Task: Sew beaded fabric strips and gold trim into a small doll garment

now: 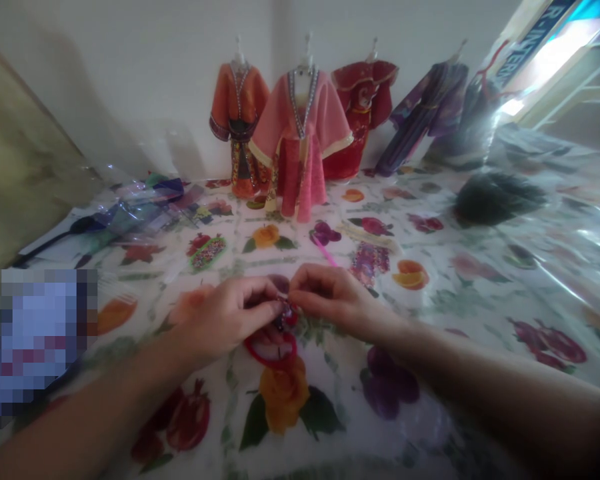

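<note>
Both hands meet over the middle of the flowered tablecloth (325, 413). My left hand (240, 310) is closed, its thumb and fingers pinching a small dark patterned piece (283, 316) with some red by it. My right hand (337, 299) also has its fingers pressed together, right beside that piece; whatever lies between the fingertips is too small to make out. A red loop (273, 363), shaped like a scissors handle, lies just below the left fingers, partly hidden by them. Beyond the right hand are a pink stick (325, 253) and a strip of patterned trim (367, 263).
Several dolls' robes on stands, among them a pink robe (305, 147), stand along the wall. A green-edged dish of beads (208, 253) lies left of centre. Clear plastic bags (135, 207) lie at the back left, and a dark bundle (500, 197) at the right.
</note>
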Demonstrator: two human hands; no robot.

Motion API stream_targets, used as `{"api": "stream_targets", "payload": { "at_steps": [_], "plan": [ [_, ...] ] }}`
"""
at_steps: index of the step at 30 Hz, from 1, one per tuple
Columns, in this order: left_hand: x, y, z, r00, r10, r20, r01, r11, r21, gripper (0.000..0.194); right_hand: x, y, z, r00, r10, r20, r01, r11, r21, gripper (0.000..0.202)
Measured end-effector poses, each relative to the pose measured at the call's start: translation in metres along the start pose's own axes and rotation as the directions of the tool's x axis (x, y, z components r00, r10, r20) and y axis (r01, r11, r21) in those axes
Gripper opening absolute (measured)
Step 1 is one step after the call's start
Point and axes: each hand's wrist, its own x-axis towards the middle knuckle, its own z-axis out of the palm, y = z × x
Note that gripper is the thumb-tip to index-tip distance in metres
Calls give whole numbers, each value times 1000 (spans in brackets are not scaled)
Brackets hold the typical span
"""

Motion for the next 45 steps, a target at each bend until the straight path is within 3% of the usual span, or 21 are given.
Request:
{"api": "stream_targets", "payload": {
  "at_steps": [25, 37, 45],
  "plan": [
    [1, -5, -1, 999, 23, 23, -25, 998, 66, 15, 0, 2, 0, 1000, -12, -4, 12, 999, -35, 12],
    [-2, -6, -1, 996, 88, -1, -86, 967, 238, 17, -1, 7, 1, 999, -42, -14, 41, 996, -73, 14],
    [-4, -1, 2, 999, 41, -32, -33, 977, 212, 22, -2, 5, 3, 997, -61, -36, 55, 988, -142, 12]
  ]
}}
